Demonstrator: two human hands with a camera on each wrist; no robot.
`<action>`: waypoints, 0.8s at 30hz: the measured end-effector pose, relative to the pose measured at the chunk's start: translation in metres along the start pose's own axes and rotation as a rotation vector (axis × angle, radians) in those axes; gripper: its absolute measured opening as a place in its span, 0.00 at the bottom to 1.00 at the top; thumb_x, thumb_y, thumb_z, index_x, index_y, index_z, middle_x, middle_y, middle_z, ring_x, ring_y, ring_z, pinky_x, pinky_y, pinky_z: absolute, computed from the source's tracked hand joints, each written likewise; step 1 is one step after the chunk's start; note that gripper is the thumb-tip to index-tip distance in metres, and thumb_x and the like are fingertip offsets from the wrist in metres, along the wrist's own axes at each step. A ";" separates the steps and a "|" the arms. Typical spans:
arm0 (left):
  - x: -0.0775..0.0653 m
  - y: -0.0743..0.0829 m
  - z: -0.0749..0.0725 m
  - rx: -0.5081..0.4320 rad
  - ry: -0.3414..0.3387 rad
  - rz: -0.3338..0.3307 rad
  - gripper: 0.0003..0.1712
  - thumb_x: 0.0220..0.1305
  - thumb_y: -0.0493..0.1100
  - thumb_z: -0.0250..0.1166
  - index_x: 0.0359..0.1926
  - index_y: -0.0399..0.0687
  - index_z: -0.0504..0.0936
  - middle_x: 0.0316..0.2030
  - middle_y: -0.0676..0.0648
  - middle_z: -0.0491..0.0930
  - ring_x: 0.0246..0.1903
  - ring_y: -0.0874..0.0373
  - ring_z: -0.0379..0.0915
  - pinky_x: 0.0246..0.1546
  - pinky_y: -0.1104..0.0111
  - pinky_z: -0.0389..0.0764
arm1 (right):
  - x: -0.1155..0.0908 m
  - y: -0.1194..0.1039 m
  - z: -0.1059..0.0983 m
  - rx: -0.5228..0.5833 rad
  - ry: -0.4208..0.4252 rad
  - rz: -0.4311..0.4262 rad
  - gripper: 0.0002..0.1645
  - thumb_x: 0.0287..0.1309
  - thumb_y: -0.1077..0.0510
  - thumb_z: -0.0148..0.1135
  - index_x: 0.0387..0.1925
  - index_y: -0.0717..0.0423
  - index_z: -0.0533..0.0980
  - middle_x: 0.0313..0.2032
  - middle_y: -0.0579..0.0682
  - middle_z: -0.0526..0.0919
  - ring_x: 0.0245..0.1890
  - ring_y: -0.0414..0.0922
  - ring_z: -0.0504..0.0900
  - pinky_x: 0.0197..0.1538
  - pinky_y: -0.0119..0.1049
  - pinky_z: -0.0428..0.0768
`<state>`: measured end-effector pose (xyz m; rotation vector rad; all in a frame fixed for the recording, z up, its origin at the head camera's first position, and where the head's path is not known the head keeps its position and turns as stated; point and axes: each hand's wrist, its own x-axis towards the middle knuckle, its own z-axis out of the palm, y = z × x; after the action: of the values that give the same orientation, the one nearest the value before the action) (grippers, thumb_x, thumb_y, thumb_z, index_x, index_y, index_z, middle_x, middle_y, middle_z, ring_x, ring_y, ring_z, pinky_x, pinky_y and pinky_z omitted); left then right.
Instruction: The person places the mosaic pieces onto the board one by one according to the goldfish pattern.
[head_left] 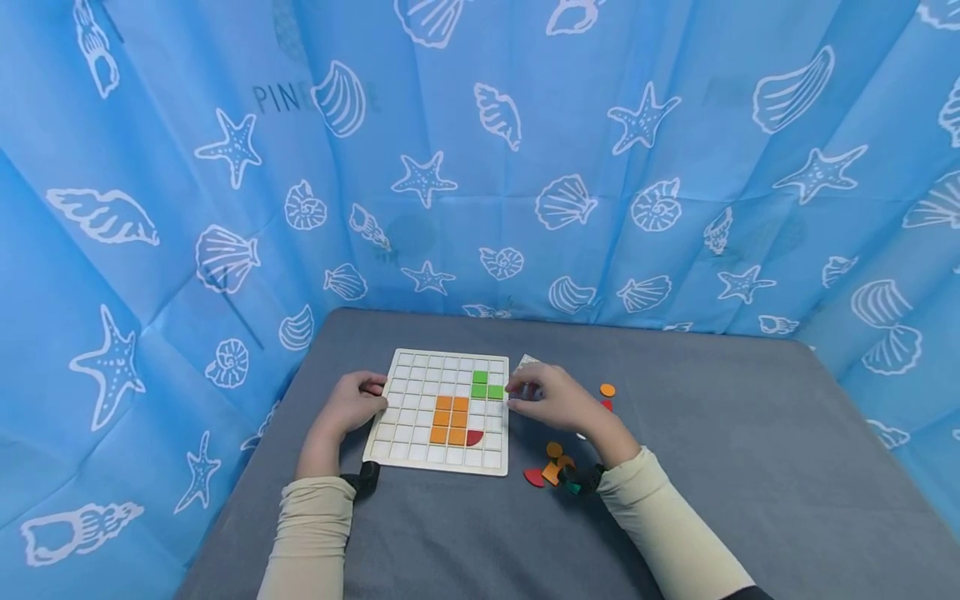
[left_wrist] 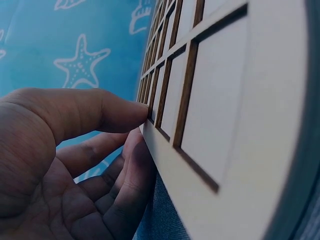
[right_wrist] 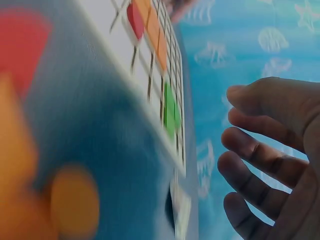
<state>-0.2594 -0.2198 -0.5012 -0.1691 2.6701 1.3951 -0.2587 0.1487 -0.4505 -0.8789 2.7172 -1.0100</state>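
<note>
Several loose pcs (head_left: 551, 473) lie nearest, R of gridded board (head_left: 408, 402). L hand (head_left: 351, 406) pinches board's L edge; R hand (head_left: 553, 397), loosely bent, apparently holding nothing, is by R edge. Prob best: steady board lightly, seat pcs flat & square. Farther: green tiles (head_left: 480, 390), pale card (head_left: 527, 361).

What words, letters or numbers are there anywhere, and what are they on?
"PIN": dark letters on the blue curtain, at the upper left in the head view.
Just after it: fainter letters, partly lost at a white shell print, too faint to read surely.
Farther right on the curtain: faint dark marks, too blurred to read.
Small pale card beyond the board: too small to tell.
Board: I see no writing.
</note>
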 end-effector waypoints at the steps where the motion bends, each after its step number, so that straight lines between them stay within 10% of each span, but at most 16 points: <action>1: 0.000 0.000 0.000 0.002 0.000 0.000 0.26 0.66 0.34 0.64 0.65 0.35 0.79 0.50 0.38 0.79 0.44 0.47 0.76 0.47 0.56 0.78 | -0.005 0.005 -0.005 -0.001 0.008 0.016 0.13 0.67 0.57 0.72 0.49 0.58 0.87 0.42 0.49 0.87 0.38 0.41 0.81 0.39 0.35 0.80; 13: -0.002 0.002 0.001 0.005 0.003 -0.003 0.26 0.66 0.34 0.64 0.65 0.35 0.80 0.50 0.37 0.79 0.45 0.47 0.77 0.47 0.56 0.79 | -0.072 0.076 -0.041 -0.091 0.101 0.167 0.11 0.67 0.59 0.71 0.47 0.59 0.87 0.40 0.50 0.87 0.37 0.41 0.80 0.39 0.37 0.80; 24: -0.002 0.001 0.000 0.005 0.000 0.000 0.26 0.67 0.35 0.64 0.65 0.36 0.79 0.51 0.37 0.79 0.45 0.46 0.77 0.47 0.55 0.79 | -0.092 0.095 -0.049 -0.120 0.138 0.308 0.19 0.65 0.52 0.73 0.51 0.61 0.86 0.41 0.52 0.88 0.37 0.42 0.81 0.40 0.40 0.80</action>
<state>-0.2581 -0.2190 -0.5000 -0.1682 2.6731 1.3887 -0.2428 0.2850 -0.4810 -0.3969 2.9313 -0.8819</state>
